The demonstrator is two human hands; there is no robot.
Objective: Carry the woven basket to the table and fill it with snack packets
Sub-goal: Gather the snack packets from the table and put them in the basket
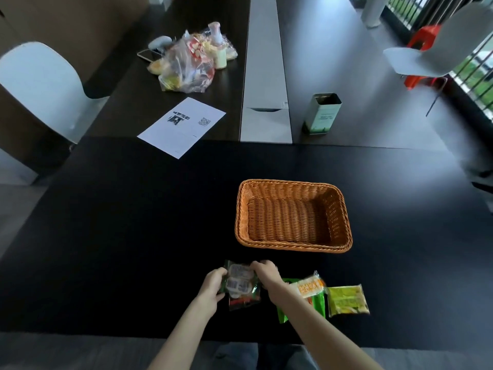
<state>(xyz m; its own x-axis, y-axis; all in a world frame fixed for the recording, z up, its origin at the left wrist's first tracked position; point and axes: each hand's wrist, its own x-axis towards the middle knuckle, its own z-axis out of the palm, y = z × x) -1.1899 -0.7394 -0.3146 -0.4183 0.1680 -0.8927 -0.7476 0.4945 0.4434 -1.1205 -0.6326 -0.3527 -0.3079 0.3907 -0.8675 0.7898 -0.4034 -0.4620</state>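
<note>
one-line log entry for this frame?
phase: first pick | woven basket: on table, empty | left hand + right hand: gripping dark packet | other packets: on table

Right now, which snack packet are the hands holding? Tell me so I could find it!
Start at the woven basket on the black table. Just in front of its near left corner, both hands grip one dark green packet. Unlike the orange packet and yellow-green packet lying to its right, it shows white label patches.

Looks forward and steeply down from head height over the near edge of the black desk [133,222], close above both forearms, wide-angled, far edge and chairs beyond.
</note>
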